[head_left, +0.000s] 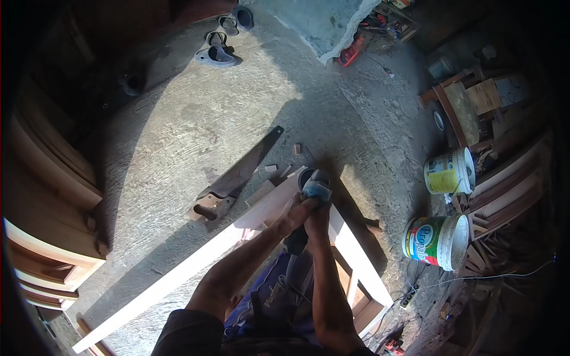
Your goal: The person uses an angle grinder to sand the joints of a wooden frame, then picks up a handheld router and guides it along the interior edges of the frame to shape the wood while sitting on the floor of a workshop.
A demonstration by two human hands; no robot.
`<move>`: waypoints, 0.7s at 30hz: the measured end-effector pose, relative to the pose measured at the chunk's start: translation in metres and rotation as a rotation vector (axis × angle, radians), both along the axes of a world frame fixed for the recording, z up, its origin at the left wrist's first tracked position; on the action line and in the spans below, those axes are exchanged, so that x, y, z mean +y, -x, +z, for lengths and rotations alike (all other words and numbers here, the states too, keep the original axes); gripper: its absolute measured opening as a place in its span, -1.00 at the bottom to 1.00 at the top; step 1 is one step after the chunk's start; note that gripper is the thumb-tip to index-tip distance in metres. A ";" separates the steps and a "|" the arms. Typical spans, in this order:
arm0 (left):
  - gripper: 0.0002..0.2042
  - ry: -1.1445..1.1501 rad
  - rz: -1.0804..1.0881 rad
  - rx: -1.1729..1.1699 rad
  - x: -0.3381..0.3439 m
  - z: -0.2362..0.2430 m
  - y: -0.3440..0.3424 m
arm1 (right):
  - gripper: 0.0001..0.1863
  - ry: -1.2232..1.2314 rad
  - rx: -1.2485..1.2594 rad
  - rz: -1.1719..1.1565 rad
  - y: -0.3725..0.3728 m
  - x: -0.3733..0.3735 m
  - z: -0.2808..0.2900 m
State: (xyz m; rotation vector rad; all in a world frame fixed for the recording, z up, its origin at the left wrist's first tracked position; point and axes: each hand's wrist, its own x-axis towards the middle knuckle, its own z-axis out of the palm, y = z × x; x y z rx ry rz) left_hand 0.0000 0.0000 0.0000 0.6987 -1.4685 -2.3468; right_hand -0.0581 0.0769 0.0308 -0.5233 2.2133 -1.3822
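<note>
An angle grinder (317, 188), with a dark disc and a blue-grey head, is at the far corner of a pale wooden frame (202, 270). My left hand (293, 216) is closed at the near side of the grinder's head. My right hand (317, 222) grips the tool's body just beside it, and the dark rear of the body shows below the hands. Whether the disc touches the wood I cannot tell. Left of that corner, a handsaw (243, 169) with a wooden handle lies on the concrete floor (172, 160). Small wood offcuts (271, 168) lie near its blade.
Two paint buckets (436, 240) (449, 172) lie tipped on the right, near stacked timber (510, 184) and a thin cable (487, 276). Curved wooden pieces (53, 160) stand at the left. Several sandals and clogs (217, 56) sit at the far side, left of a broken wall edge (326, 29).
</note>
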 end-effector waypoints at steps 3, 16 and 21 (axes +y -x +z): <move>-0.62 0.035 0.011 -0.001 0.003 -0.005 -0.001 | -0.52 0.102 -0.023 0.007 -0.010 -0.008 0.027; -0.59 0.179 -0.178 0.034 0.058 -0.004 0.010 | -0.40 -0.027 0.097 -0.190 -0.010 0.062 0.012; -0.55 0.187 -0.291 -0.035 0.044 0.003 0.006 | -0.32 -0.083 0.104 -0.230 -0.007 0.066 -0.011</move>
